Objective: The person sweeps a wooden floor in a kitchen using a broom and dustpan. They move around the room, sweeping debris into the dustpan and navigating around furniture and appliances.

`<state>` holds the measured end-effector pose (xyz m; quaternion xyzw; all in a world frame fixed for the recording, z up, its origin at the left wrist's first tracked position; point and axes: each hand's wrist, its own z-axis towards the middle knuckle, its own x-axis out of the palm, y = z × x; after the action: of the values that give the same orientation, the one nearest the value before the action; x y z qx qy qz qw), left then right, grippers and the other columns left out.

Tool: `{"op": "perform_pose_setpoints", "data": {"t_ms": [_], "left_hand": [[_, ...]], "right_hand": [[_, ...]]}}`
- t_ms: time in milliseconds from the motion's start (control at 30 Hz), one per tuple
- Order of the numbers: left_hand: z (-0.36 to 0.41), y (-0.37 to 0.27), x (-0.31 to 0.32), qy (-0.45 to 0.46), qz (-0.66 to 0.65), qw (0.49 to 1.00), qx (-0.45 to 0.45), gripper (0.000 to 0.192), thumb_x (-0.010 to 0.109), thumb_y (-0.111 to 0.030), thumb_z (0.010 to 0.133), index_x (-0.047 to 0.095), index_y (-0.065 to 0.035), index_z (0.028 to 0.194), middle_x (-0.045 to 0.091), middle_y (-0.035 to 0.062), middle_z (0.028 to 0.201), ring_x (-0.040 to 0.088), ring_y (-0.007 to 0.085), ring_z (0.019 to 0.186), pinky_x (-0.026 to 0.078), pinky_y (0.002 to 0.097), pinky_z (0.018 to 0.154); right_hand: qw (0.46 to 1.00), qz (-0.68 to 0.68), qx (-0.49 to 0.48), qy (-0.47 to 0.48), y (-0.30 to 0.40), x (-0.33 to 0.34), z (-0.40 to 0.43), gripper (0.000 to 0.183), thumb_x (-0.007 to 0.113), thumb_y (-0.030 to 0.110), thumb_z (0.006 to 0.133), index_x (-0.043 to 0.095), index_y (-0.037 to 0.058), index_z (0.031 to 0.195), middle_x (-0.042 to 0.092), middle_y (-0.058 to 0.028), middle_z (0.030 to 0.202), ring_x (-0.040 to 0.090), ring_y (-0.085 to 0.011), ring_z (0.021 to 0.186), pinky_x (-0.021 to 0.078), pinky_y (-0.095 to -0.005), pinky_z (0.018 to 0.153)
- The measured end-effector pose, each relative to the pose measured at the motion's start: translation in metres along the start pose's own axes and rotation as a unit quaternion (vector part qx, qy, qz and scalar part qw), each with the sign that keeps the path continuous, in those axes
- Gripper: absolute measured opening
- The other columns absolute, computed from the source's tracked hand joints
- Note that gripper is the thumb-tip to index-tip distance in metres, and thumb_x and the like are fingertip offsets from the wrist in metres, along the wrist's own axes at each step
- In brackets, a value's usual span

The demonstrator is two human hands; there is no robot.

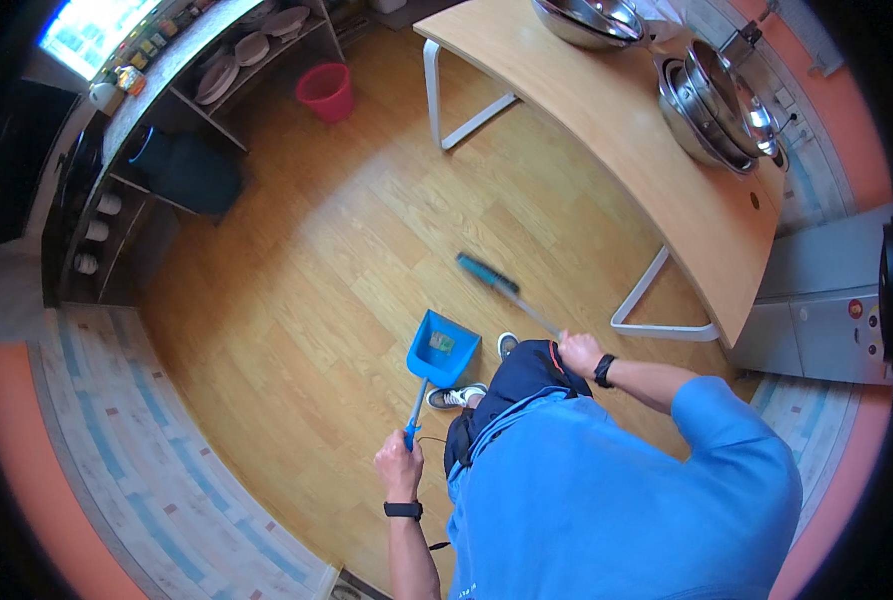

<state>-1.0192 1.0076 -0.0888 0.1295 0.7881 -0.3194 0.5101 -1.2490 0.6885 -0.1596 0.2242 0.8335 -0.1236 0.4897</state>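
My left hand (400, 463) grips the handle of a blue long-handled dustpan (446, 367). Its pan is beside my left shoe, and a small greenish scrap (442, 342) shows inside it. In my right hand (580, 354) is the pale stick of a broom. The broom's teal head with dark bristles (487, 273) is slightly blurred, beyond the pan and to its right. I cannot tell whether the bristles touch the wood-plank floor (356, 225). Both wrists wear dark bands.
At the right stands a wooden table (604, 142) with white metal legs, bearing stacked steel pots (716, 112) and bowls. A red bucket (326, 92) and a dark bin (183, 169) are near the shelved counter (161, 82). A light-coloured refrigerator (829, 322) stands beyond the table's near end.
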Motion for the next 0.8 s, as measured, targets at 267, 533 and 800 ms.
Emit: {"op": "perform_pose_setpoints", "data": {"t_ms": [267, 533, 800], "left_hand": [[0.0, 0.016, -0.007, -0.028, -0.015, 0.998, 0.06, 0.013, 0.058, -0.014, 0.071, 0.049, -0.0052, 0.072, 0.056, 0.014, 0.068, 0.057, 0.0321, 0.062, 0.045, 0.0419, 0.055], [-0.09, 0.088, 0.003, -0.068, -0.071, 0.993, -0.071, 0.015, 0.062, -0.015, 0.069, 0.058, -0.0065, 0.08, 0.059, 0.0144, 0.074, 0.058, 0.0317, 0.066, 0.045, 0.0399, 0.058], [-0.246, 0.097, 0.016, -0.221, -0.175, 0.889, -0.36, 0.016, 0.067, -0.011, 0.064, 0.06, -0.0023, 0.075, 0.058, 0.0176, 0.066, 0.057, 0.031, 0.059, 0.043, 0.0378, 0.055]], "right_hand": [[0.998, 0.002, -0.058, -0.029, 0.015, -0.034, -0.005, 0.016, 0.051, 0.02, 0.076, 0.06, 0.0079, 0.071, 0.059, -0.0127, 0.06, 0.06, -0.0282, 0.055, 0.0464, -0.0393, 0.047], [0.996, -0.002, -0.062, -0.07, 0.023, -0.091, 0.028, 0.015, 0.054, 0.02, 0.074, 0.058, 0.0055, 0.077, 0.059, -0.015, 0.063, 0.06, -0.0302, 0.06, 0.0466, -0.0415, 0.051], [0.991, 0.059, -0.12, -0.01, 0.166, -0.088, 0.104, 0.016, 0.052, 0.016, 0.073, 0.062, 0.0034, 0.075, 0.061, -0.0192, 0.072, 0.061, -0.0332, 0.068, 0.0497, -0.0425, 0.059]]}}
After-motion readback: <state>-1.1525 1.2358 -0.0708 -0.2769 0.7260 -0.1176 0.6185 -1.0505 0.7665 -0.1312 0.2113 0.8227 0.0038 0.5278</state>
